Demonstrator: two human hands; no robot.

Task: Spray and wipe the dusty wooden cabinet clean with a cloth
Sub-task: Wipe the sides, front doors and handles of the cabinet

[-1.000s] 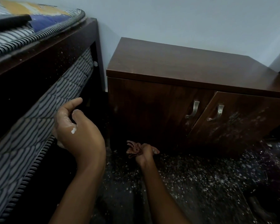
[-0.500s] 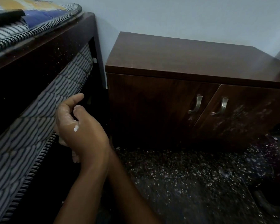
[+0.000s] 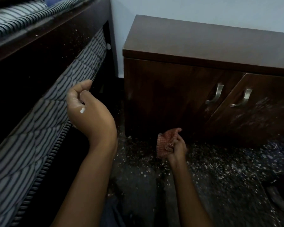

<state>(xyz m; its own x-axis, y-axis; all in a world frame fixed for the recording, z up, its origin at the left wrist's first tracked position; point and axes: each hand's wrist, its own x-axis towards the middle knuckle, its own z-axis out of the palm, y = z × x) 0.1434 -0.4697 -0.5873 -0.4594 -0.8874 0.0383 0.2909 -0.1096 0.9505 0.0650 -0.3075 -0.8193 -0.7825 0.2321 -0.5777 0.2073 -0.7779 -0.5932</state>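
From the head camera, the wooden cabinet (image 3: pixel 195 79) stands on the speckled floor (image 3: pixel 220 169), both doors closed, so its inside is hidden. Pale smears mark the right door beside the two metal handles (image 3: pixel 216 94). The right hand (image 3: pixel 177 147) grips a bunched red checked cloth (image 3: pixel 165 145) low at the cabinet's left front, by the floor; whether the cloth touches the wood cannot be told. The left hand (image 3: pixel 88 110), with a white blob on it, curls round the edge of the striped mattress (image 3: pixel 39 115).

Pale wall (image 3: pixel 203 9), dark speckled floor (image 3: pixel 220 169), striped mattress (image 3: pixel 31 128) left.
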